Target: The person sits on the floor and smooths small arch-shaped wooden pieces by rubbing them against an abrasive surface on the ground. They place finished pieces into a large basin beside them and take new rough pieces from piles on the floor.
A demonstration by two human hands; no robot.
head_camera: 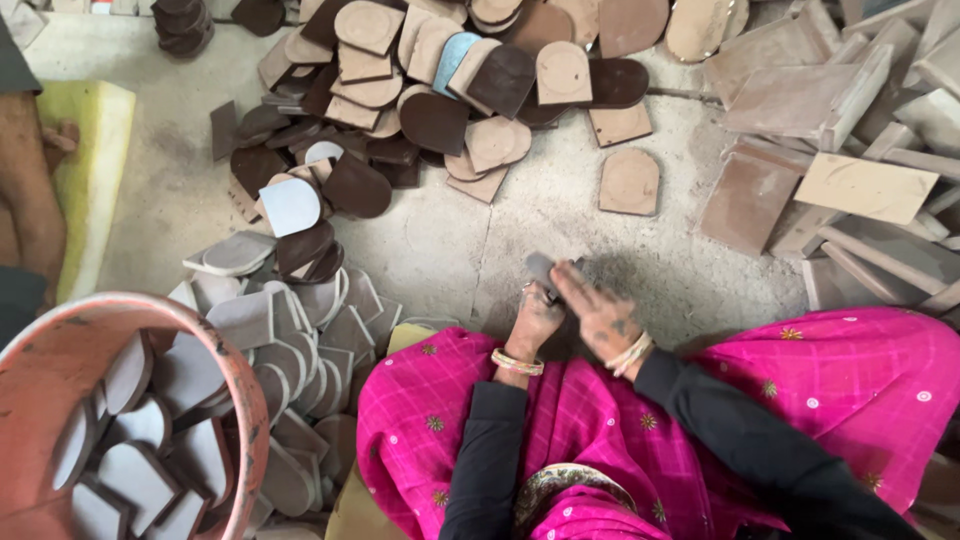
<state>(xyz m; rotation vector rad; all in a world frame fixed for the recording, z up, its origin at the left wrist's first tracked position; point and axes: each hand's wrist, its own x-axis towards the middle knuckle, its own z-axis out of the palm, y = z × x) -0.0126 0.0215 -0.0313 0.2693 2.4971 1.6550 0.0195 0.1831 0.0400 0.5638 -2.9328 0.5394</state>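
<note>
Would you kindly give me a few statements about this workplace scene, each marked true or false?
1. Both hands, left hand and right hand, meet at a small grey piece. True.
2. The orange tub is empty. False: it holds grey arch-shaped pieces.
3. The brown arch-shaped pieces are piled at the top of the view. True.
4. The person's lap is covered in blue cloth. False: the cloth is pink.

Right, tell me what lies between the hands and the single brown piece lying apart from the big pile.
In the head view, only bare, dusty concrete floor lies between the hands, left hand and right hand, and the lone brown piece. Nothing else sits there.
</note>
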